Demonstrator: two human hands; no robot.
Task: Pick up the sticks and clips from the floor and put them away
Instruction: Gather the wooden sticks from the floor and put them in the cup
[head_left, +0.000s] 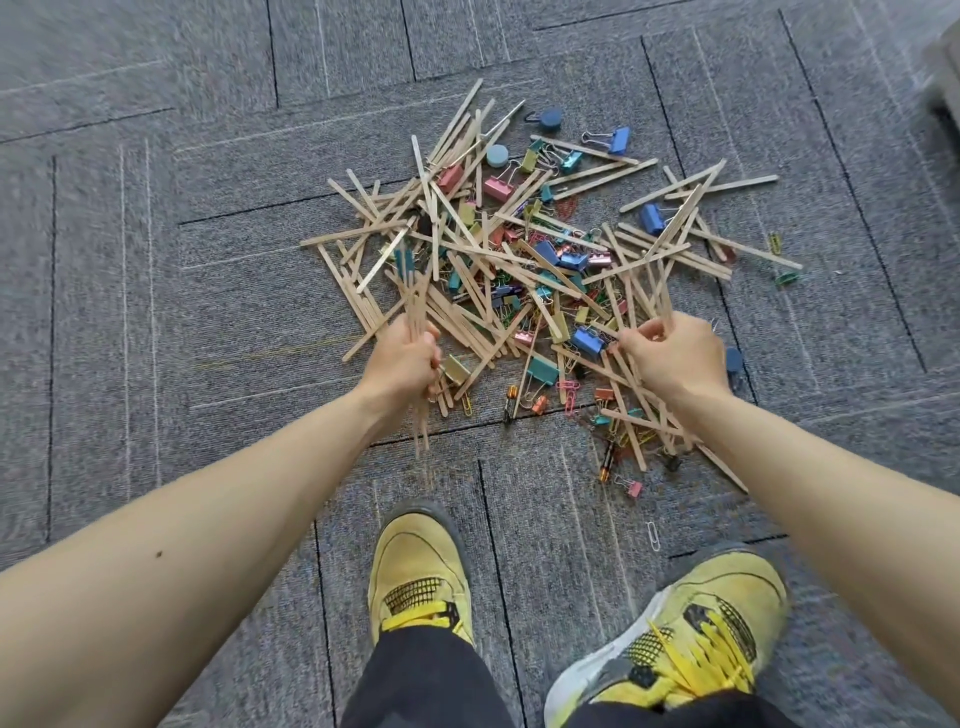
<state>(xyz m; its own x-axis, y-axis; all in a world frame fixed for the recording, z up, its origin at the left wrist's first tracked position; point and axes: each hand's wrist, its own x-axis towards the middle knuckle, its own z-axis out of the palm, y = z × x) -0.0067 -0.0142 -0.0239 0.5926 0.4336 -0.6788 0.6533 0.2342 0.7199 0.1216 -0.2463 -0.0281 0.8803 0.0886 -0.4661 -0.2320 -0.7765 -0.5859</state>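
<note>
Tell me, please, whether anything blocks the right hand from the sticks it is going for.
Nothing visible does: the right hand pinches a few sticks at the near edge of the pile. A blue binder clip lies just left of its fingers. No container is in view.
</note>
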